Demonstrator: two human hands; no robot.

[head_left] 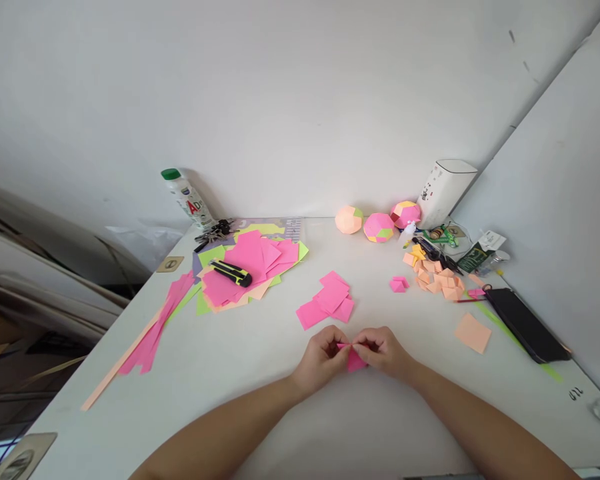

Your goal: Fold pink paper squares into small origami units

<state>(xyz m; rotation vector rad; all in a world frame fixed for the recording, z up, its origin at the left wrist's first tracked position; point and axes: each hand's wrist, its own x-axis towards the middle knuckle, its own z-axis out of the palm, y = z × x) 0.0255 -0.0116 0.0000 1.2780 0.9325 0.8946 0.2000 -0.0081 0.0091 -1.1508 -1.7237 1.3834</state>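
Observation:
Both my hands meet at the front middle of the white table, pinching one small pink paper square. My left hand grips its left side with curled fingers. My right hand grips its right side, fingers also curled. The paper is partly folded and largely hidden by my fingers. Just beyond my hands lie a few loose pink squares. A small folded pink piece sits further right.
A heap of pink, green and peach sheets with a black-yellow cutter lies at left, with paper strips nearer the edge. Three paper balls, folded peach pieces, a black phone, a bottle and keys line the back.

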